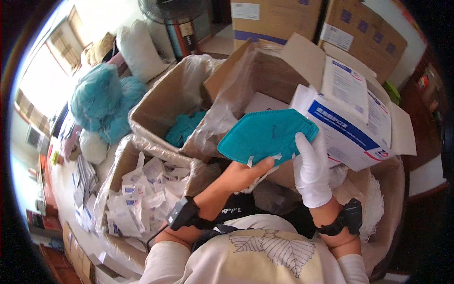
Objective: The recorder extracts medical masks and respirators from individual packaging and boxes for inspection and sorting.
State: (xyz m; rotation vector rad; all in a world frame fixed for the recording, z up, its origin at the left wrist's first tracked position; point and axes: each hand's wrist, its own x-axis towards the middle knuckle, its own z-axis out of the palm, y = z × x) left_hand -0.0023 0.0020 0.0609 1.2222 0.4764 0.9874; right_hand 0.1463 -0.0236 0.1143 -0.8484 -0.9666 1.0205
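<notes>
A flat, folded teal face mask (267, 135) is held up in front of me between both hands. My bare left hand (248, 174) grips its lower edge, thumb on the near side and the other fingers hidden behind. White ear loops show at that edge. My right hand (312, 165), in a white glove, pinches the mask's right end. Below and left of the mask, a lined carton (106, 208) holds several small white packets (142, 194). Behind it, another lined carton (149, 102) contains loose teal masks (184, 128).
An open white-and-blue box (350, 137) leans at the right, its flaps spread. Large brown cartons (276, 23) stand at the back beside a fan (172, 9). Bags of teal material (101, 94) and a white sack (139, 49) sit at the far left.
</notes>
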